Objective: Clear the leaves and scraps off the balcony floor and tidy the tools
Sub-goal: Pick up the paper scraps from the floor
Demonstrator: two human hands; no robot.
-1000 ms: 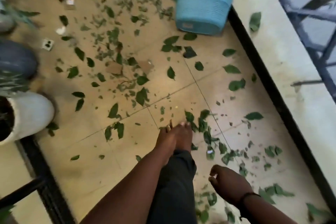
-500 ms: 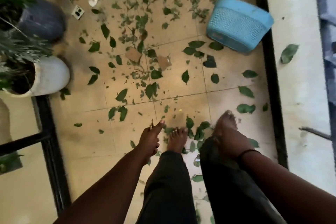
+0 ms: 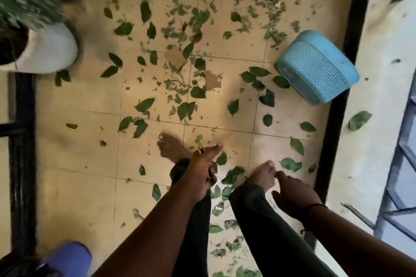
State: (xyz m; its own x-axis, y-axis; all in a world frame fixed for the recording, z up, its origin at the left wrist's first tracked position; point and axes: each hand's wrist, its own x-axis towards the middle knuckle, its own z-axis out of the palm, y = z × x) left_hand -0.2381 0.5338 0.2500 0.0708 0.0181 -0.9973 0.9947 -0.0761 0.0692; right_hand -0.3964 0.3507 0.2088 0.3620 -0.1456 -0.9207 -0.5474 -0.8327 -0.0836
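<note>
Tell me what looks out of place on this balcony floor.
The blue basket lies tipped on its side by the black edge strip, and green leaves and cardboard scraps litter the tiles. One leaf sits on the ledge.

Smooth beige tiled floor (image 3: 78,164) with a faint sheen; perforated blue plastic basket (image 3: 319,69) at its right edge; glossy green leaves (image 3: 144,105); matt brown cardboard scraps (image 3: 175,57); rough white ledge (image 3: 382,51).
</note>
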